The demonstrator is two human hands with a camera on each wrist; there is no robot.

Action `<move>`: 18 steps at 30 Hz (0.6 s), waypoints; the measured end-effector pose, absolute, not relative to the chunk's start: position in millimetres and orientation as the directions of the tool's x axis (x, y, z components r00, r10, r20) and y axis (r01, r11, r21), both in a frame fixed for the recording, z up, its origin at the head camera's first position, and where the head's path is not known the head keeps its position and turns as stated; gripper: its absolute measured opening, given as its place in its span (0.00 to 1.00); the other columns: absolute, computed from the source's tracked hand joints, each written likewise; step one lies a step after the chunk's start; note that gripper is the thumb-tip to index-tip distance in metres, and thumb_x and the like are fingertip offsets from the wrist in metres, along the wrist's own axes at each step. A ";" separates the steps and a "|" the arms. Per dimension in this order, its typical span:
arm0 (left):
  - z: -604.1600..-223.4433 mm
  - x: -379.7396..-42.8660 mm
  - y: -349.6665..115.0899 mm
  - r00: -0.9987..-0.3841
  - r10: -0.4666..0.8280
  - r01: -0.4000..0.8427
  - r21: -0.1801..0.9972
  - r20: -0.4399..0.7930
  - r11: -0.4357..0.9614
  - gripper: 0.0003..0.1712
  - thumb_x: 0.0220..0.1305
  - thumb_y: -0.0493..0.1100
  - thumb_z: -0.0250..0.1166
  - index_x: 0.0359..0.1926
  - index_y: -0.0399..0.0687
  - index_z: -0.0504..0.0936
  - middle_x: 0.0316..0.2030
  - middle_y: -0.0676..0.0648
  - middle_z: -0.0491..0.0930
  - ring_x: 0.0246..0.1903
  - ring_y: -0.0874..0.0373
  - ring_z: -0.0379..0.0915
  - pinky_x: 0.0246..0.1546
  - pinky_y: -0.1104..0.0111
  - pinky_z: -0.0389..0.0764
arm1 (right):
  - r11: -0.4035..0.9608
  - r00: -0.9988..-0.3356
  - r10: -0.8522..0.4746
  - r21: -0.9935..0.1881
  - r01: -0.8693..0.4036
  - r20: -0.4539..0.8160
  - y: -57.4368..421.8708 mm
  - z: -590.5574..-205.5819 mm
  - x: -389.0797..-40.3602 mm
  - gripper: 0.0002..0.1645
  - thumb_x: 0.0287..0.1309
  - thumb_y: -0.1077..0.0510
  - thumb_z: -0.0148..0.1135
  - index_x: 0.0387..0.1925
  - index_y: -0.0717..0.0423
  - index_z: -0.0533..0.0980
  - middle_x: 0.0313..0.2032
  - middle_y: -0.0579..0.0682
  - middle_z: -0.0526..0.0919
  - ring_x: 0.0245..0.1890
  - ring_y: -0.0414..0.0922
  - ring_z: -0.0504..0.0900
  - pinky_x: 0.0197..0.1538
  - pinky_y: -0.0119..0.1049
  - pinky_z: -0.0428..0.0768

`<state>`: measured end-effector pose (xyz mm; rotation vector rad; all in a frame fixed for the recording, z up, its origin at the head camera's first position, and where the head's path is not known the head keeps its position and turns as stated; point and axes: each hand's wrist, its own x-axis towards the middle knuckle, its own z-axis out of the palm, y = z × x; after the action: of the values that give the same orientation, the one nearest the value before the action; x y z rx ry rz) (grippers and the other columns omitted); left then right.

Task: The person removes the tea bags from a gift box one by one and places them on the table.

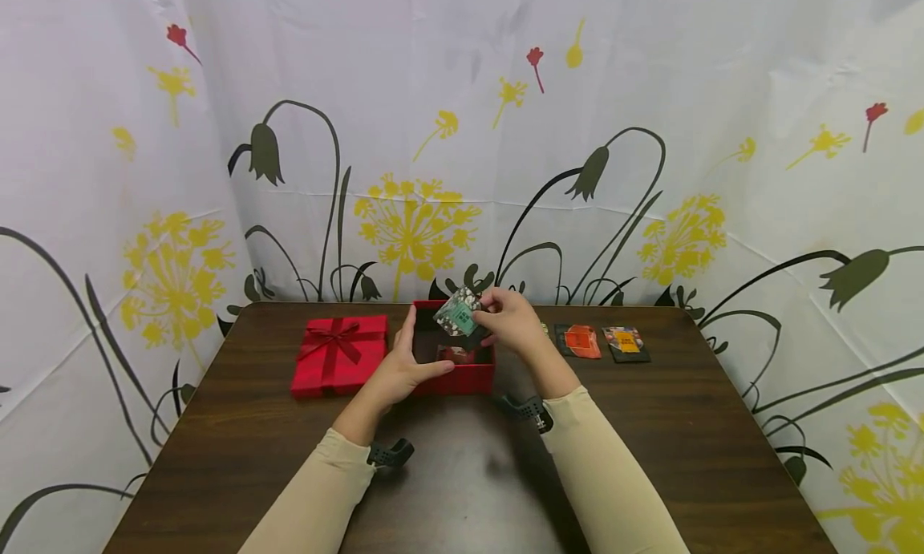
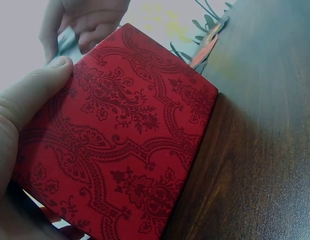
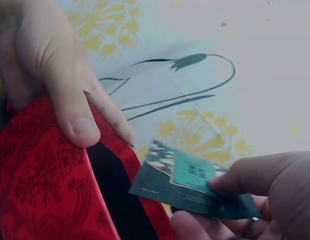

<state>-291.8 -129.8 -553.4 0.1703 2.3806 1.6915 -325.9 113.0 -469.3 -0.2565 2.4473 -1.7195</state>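
An uncovered red patterned gift box with a black inside stands near the back of the table. My left hand holds it at the left, thumb over the near wall and fingers along the side. Above the box my right hand pinches a small flat packet with a green label between thumb and fingers, tilted and clear of the box floor. A reddish packet lies inside the box; the near wall partly hides it.
Left of the box lies a red lid with a dark red ribbon bow. To the right are an orange-labelled packet and a yellow-labelled packet. Behind the table hangs a flowered curtain.
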 end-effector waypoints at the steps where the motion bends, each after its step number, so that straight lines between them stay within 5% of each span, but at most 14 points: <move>1: -553.3 -291.8 -129.6 -0.970 0.216 -0.032 0.940 -0.111 0.338 0.79 0.57 0.65 0.82 0.88 0.78 0.28 0.89 0.43 0.36 0.86 0.33 0.40 0.80 0.27 0.51 | 0.329 -0.980 -0.198 -0.942 -0.066 0.000 116.9 -467.5 -322.7 0.07 0.70 0.63 0.70 0.41 0.59 0.78 0.32 0.48 0.75 0.28 0.45 0.84 0.39 0.55 0.93; 6: -553.3 -291.7 -129.8 -0.972 0.210 -0.030 0.937 -0.109 0.348 0.81 0.54 0.69 0.82 0.88 0.78 0.29 0.89 0.45 0.36 0.87 0.34 0.39 0.79 0.26 0.52 | 0.337 -0.992 -0.096 -0.935 -0.107 0.078 136.8 -465.4 -310.4 0.07 0.70 0.61 0.72 0.40 0.58 0.79 0.29 0.46 0.78 0.28 0.44 0.80 0.32 0.37 0.87; 18: -554.2 -291.8 -129.4 -0.973 0.208 -0.020 0.936 -0.099 0.350 0.80 0.55 0.67 0.82 0.89 0.75 0.30 0.89 0.46 0.36 0.87 0.35 0.39 0.79 0.26 0.52 | 0.212 -0.996 -0.016 -0.973 -0.090 0.088 175.8 -480.0 -283.6 0.14 0.69 0.65 0.72 0.50 0.64 0.77 0.36 0.50 0.81 0.32 0.43 0.83 0.35 0.39 0.91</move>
<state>-291.8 -129.4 -554.2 0.1699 2.4095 1.6759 -283.6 175.8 -480.0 -0.1085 2.4905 -2.0071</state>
